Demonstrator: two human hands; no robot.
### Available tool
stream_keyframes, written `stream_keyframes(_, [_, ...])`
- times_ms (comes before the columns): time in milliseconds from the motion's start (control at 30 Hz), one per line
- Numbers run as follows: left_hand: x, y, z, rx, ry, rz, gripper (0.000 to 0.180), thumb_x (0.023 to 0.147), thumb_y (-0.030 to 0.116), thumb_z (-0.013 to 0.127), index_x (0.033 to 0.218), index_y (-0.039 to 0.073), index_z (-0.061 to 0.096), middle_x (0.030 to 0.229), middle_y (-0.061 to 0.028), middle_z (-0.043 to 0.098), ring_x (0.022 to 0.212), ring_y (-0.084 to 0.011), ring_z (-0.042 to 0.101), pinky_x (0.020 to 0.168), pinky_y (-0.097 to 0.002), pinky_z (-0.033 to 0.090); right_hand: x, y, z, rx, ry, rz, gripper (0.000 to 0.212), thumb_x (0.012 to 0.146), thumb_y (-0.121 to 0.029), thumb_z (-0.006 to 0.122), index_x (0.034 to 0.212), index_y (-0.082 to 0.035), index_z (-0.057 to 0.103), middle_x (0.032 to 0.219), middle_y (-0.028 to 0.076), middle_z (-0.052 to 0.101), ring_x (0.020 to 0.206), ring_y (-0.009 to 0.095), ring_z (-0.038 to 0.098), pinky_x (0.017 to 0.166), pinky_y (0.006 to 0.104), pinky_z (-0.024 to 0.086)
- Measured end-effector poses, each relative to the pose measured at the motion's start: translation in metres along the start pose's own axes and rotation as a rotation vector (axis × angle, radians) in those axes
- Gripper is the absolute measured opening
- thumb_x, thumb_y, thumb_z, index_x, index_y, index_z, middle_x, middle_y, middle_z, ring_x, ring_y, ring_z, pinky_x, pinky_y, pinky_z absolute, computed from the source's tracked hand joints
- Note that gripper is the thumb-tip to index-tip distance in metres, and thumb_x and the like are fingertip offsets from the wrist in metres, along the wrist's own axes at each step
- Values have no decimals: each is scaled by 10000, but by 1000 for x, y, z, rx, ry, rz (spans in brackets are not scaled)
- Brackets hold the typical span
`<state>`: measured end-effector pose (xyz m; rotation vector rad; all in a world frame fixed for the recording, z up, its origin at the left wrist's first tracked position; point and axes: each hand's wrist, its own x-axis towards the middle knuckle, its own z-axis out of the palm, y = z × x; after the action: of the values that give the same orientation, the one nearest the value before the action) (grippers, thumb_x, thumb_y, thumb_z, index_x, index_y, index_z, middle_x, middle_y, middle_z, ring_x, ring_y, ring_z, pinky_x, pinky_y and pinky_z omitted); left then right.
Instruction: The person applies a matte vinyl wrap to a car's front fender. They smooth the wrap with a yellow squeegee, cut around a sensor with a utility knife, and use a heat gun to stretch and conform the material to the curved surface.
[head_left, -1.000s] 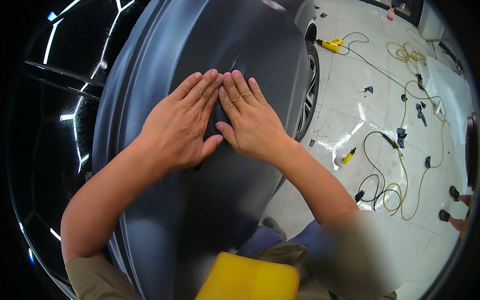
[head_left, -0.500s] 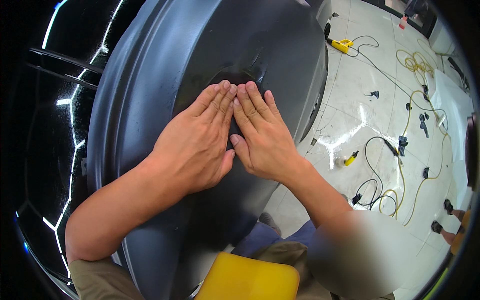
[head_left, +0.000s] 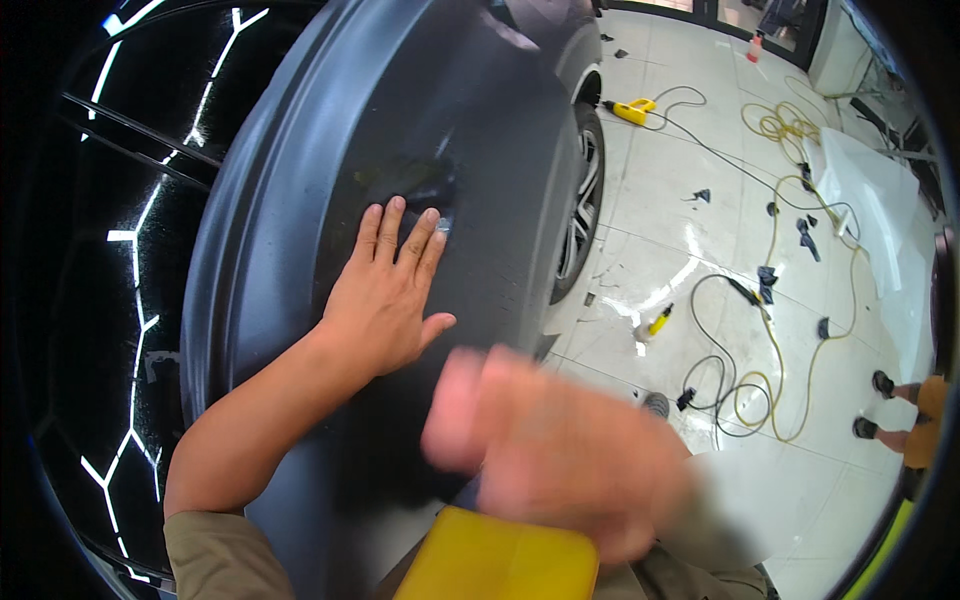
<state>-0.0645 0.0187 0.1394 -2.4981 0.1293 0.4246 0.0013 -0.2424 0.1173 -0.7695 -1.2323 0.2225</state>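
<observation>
My left hand (head_left: pixel 385 295) lies flat, fingers spread, on a matte dark grey car body panel (head_left: pixel 490 250). Just beyond its fingertips the surface shows a darker, shiny creased patch (head_left: pixel 420 190). Off the panel and close to the camera, my right hand (head_left: pixel 565 440) is smeared by motion; whether its fingers hold anything cannot be made out. At the bottom edge, in front of my body, is a yellow block with rounded corners (head_left: pixel 500 560).
Glossy black car surface (head_left: pixel 90 300) runs along the left; a wheel (head_left: pixel 582 210) sits under the panel's right side. On the tiled floor lie a yellow heat gun (head_left: pixel 630 111), a yellow-topped bottle (head_left: pixel 660 320), cables (head_left: pixel 775 400) and dark scraps. Another person's legs (head_left: pixel 895 405) show far right.
My right hand has lifted off the panel beside my left hand and come back toward me. My left hand stays on the panel, its fingers now spread. The view has shifted, bringing the wheel into sight.
</observation>
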Motion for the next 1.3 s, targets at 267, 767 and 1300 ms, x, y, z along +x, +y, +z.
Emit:
stream_keyframes(267, [13,4,-9,138,-96,-42,850,992,535,520,1594,-26,310,1684,-218,250,1573,-409,179,1286,-534,68,38,60,-11,-640,283,-86,319,892,20,663,1208,-13,694,1147,158,735,921,246,739,801,317,573])
stream_keyframes(767, [12,9,-17,284,-119,-10,810,1018,535,475,1529,-88,393,1594,-215,426,1533,-347,313,1293,-488,129,68,194,9,-949,188,-9,565,899,-123,695,1410,64,544,1450,255,554,1400,412,482,1177,467,397])
stream_keyframes(1300, [11,6,-15,286,-40,37,677,1026,444,496,1469,-69,501,1514,-201,522,1480,-325,405,1277,-462,188,60,200,29,-1074,267,-10,539,878,13,626,1406,73,533,1429,285,568,1371,438,523,1168,524,402])
